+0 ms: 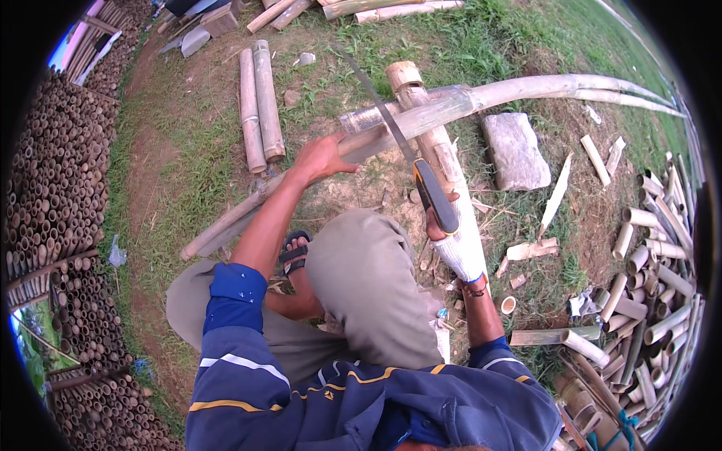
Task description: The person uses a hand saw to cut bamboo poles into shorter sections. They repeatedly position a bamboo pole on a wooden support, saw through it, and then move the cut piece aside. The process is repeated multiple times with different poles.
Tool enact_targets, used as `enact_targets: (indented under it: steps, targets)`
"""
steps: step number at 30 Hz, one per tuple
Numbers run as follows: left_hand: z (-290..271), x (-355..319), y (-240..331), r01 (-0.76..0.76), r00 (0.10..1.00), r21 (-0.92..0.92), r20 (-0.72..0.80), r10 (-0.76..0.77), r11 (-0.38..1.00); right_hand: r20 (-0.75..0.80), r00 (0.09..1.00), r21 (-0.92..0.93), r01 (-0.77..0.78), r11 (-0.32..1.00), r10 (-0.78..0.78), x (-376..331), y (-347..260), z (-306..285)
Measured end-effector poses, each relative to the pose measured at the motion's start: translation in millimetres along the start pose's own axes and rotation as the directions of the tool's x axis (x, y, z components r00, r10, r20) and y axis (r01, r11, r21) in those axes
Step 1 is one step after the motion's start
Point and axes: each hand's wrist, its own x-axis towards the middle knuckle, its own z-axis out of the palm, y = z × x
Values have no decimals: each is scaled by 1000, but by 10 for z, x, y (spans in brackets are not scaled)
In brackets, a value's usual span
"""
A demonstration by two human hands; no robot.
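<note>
While the left hand (320, 159) curls fingers over a bamboo pole (436, 114), the right hand (452, 244) wraps fingers around a saw (435, 195).

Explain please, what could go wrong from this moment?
The saw might skid on the round bamboo pole toward the left hand, which is ungloved and close to the blade. The pole could also roll or twist, because its long end reaches far beyond the thick post.
</note>
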Motion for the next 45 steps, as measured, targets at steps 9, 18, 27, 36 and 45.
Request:
enact_targets:
  steps: [9, 18, 27, 36, 45]
  targets:
    - [-42, 38, 72, 32, 999, 21, 9, -32, 999, 182, 983, -689, 140, 711, -17, 24, -227, -13]
    - [35, 4, 0, 92, 996, 7, 11, -92, 996, -245, 827, 362, -406, 839, 506, -950, -623, -398]
    - [-57, 25, 169, 92, 996, 52, -11, -92, 994, 269, 957, -943, 284, 174, -104, 347, -310, 169]
    - [-37, 12, 58, 93, 996, 51, 4, -94, 994, 28, 998, -885, -5, 465, 63, -721, -388, -231]
    - [45, 56, 54, 50, 997, 47, -65, -47, 998, 228, 962, -853, 272, 446, -152, 228, -215, -48]
